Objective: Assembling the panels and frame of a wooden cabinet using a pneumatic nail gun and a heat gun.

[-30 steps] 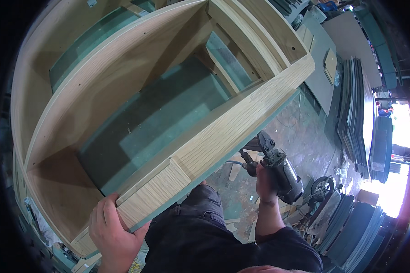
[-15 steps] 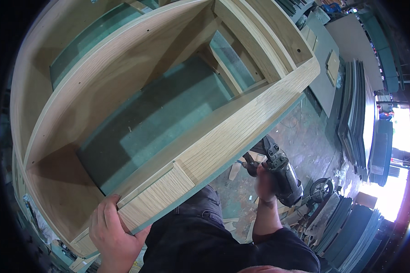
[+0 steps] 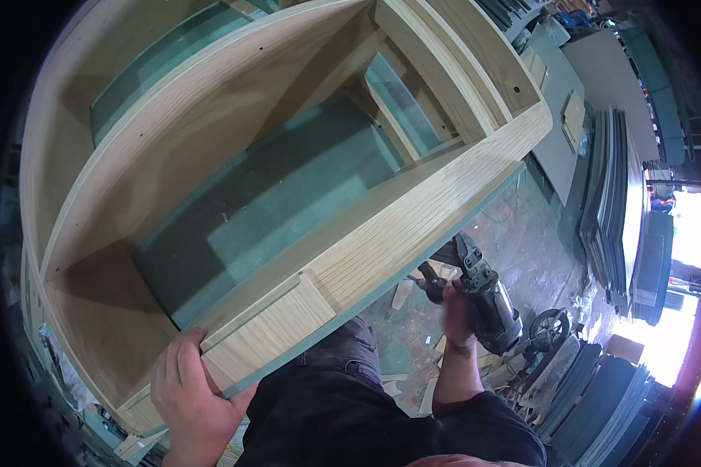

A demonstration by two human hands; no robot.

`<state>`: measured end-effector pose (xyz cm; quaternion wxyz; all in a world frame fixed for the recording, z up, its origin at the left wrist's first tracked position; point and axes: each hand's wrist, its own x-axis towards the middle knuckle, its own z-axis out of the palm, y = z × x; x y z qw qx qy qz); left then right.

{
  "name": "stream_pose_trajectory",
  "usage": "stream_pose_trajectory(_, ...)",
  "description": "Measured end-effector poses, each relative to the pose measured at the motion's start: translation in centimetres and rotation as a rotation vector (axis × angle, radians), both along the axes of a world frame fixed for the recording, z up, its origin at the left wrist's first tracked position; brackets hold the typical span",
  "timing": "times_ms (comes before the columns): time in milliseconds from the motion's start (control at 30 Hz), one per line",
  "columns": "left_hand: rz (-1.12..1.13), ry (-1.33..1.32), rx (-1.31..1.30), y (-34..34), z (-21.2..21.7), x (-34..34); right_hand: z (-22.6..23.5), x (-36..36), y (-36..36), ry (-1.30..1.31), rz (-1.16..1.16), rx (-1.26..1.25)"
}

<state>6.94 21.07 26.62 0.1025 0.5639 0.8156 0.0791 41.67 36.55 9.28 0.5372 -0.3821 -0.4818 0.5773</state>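
A large wooden cabinet carcass [image 3: 436, 198] with pale grain fills the left and middle of the view. My left hand [image 3: 199, 393] is closed over its near edge at the lower left, fingers on top and thumb on the near side. Next to those fingers a short, lighter wood strip [image 3: 273, 331] forms part of that edge. In my right hand [image 3: 458, 321] is a black nail gun [image 3: 494, 311], gripped by its handle. The gun's nose end reaches up to the green-edged near side of the carcass; whether it touches is hidden.
Stacks of dark curved panels [image 3: 607, 202] stand to the right, with more panels [image 3: 600, 397] at the lower right. A black wheel [image 3: 549, 328] stands near them. Wood offcuts [image 3: 402, 294] lie on the floor beside my legs. A large grey board [image 3: 553, 117] leans at the upper right.
The carcass and the nail gun sit slightly farther right in the picture. Both hands keep their holds, the left on the edge and the right on the gun.
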Motion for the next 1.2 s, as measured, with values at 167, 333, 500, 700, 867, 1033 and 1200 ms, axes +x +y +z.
stream_pose_trajectory(167, -0.039, 0.031, 0.002, 0.1, 0.1, -0.2, 0.1, -1.3, -2.3, -0.047, 0.071, 0.092)
stream_pose_trajectory(333, -0.061, -0.048, 0.046, -1.8, 0.6, -1.6, 2.6, -4.2, -8.0, -0.459, 0.161, 0.211)
stream_pose_trajectory(500, -0.057, -0.053, -0.003, -4.9, 0.6, -3.8, 3.8, -9.2, -14.5, -0.664, 0.231, -0.018)
stream_pose_trajectory(700, -0.122, -0.101, 0.11, -8.7, 0.1, -5.8, 4.5, -12.1, -17.4, -0.669, 0.198, 0.453)
stream_pose_trajectory(867, -0.158, 0.013, 0.143, -8.4, 0.1, -5.8, 3.5, -13.6, -19.6, -0.686, 0.075, 0.577)
stream_pose_trajectory(1033, -0.129, 0.058, 0.073, -7.2, 0.3, -5.0, 2.8, -14.7, -20.3, -0.541, 0.069, 0.45)
stream_pose_trajectory(1200, -0.14, 0.091, 0.113, -7.4, -0.4, -5.1, 2.9, -15.2, -20.6, -0.483, 0.058, 0.343)
